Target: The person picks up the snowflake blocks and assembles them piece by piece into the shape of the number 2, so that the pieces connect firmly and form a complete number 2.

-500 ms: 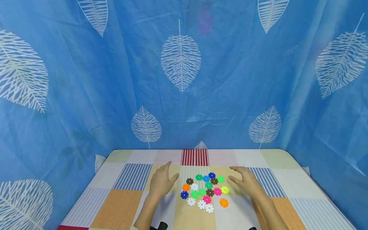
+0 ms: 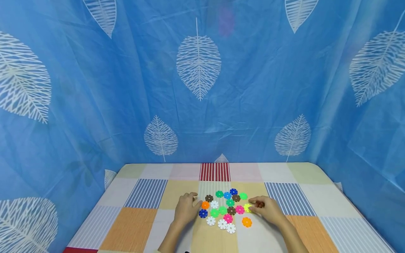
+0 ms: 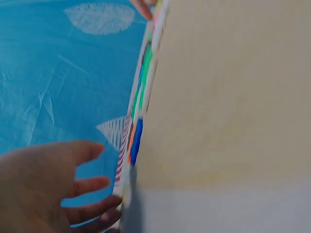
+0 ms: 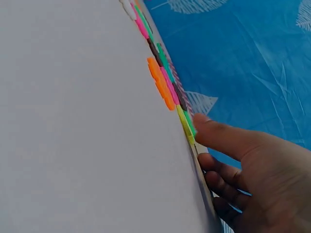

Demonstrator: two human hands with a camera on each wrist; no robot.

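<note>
Several notched, flower-shaped plastic discs lie flat in a loose cluster on the table, among them an orange disc (image 2: 205, 205), a dark blue disc (image 2: 203, 213) and a yellow disc (image 2: 247, 208). My left hand (image 2: 187, 209) is at the cluster's left side, thumb close to the orange disc; in the left wrist view that hand (image 3: 53, 187) has loosely bent fingers and holds nothing. On the opposite side, my right hand (image 2: 267, 209) has its thumb tip at the yellow disc's edge. The right wrist view shows this thumb (image 4: 223, 136) by the yellow disc (image 4: 185, 125), other fingers bent beneath.
A patchwork-patterned cloth (image 2: 136, 225) covers the table. Blue curtains (image 2: 240, 105) with white leaf prints stand behind it and along both sides. A second orange disc (image 2: 246, 222) and a white disc (image 2: 231, 228) lie at the cluster's near edge.
Both hands have moved inward toward the discs, the right one down to the yellow disc and the left closer to the orange one. The discs look unmoved.
</note>
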